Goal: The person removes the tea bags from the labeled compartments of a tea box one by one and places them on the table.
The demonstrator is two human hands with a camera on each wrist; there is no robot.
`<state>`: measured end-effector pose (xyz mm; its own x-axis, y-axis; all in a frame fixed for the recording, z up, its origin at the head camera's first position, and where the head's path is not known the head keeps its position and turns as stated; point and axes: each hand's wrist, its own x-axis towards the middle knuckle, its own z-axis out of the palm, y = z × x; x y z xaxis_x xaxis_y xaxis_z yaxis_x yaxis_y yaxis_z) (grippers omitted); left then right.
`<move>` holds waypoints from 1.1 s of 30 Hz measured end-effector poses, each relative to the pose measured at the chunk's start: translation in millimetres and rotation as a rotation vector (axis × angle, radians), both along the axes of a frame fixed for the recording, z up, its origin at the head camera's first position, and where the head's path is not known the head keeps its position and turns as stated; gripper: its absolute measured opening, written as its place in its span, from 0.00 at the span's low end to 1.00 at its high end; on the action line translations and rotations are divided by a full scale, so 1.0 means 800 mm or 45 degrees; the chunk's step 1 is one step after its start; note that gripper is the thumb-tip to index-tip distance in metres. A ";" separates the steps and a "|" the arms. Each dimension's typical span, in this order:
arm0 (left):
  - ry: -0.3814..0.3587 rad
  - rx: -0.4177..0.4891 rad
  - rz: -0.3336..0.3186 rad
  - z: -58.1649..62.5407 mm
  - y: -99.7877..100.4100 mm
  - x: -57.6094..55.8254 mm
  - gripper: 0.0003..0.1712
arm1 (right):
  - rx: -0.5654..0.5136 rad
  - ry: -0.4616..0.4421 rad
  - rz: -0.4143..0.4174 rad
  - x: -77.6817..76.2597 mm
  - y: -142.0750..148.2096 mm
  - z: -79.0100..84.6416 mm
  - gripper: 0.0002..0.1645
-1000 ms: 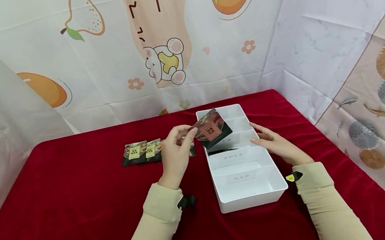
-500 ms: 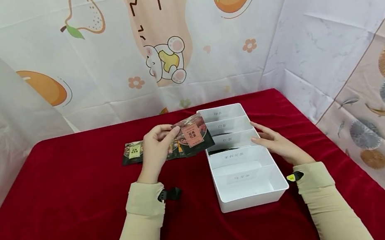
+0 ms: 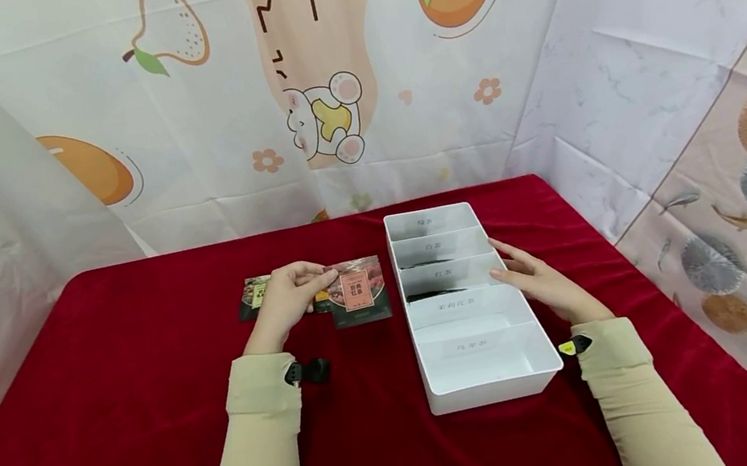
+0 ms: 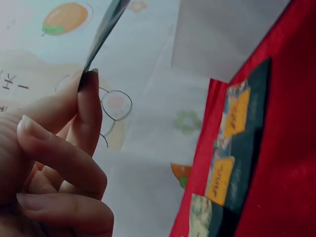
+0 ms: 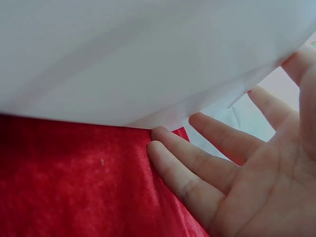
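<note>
Evidently, you were at the step of handling one packet: the grip of your left hand (image 3: 285, 302) pinched a flat, square, dark sachet with a salmon-pink label (image 3: 359, 292) by its upper left corner, its printed face toward your head camera. That sachet stood just left of a long, white, rectangular plastic box (image 3: 490, 394), apart from it; you could not tell whether its lower edge cleared the red velvety cloth (image 3: 120, 436) over the desk. Your right hand (image 3: 545, 286) clenched nothing; its fingers lay extended against the box's right side, probably steadying it. Partly behind your left hand lay a dark sachet with a yellow-green label (image 3: 248, 302) and dark sachets with orange labels (image 4: 222, 180). As a judgement, the next move called for a firm pinch and, if you meant to cross to the box, a lift above its left rim before lowering. Crosswise white dividers split the box into five compartments; dark slivers showed in the second and third from the far end, leaving less slack there, while the nearest two showed bare floor. The strip of cloth between sachet and box was narrow, the far desk edge ran close behind the box, and the widest free room lay to your left.
</note>
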<state>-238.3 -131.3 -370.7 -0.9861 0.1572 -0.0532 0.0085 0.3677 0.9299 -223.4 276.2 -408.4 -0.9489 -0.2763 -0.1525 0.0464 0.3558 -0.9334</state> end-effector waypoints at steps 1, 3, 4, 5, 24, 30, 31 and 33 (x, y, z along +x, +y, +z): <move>-0.015 -0.017 -0.002 -0.003 -0.001 -0.001 0.18 | -0.004 -0.003 -0.004 0.000 0.000 0.000 0.44; -0.043 -0.058 -0.012 -0.008 -0.001 -0.003 0.18 | -0.007 -0.001 -0.002 0.000 0.000 0.000 0.43; -0.056 -0.079 -0.016 -0.010 -0.001 -0.003 0.18 | -0.009 -0.001 -0.001 0.000 0.000 0.000 0.43; -0.068 -0.097 -0.022 -0.013 -0.001 -0.003 0.18 | -0.011 0.000 0.000 0.001 0.000 0.000 0.43; -0.135 -0.352 -0.082 -0.043 0.005 -0.008 0.16 | -0.022 -0.006 0.008 -0.001 0.002 -0.003 0.43; -0.104 -0.423 -0.043 -0.044 0.008 -0.005 0.17 | -0.031 -0.002 0.020 -0.001 0.002 -0.002 0.44; -0.105 -0.433 -0.033 -0.044 0.008 -0.004 0.17 | -0.028 -0.002 0.016 -0.001 0.002 -0.001 0.44; -0.110 -0.460 -0.011 -0.042 0.010 -0.002 0.16 | -0.021 -0.002 0.009 0.000 0.002 0.000 0.44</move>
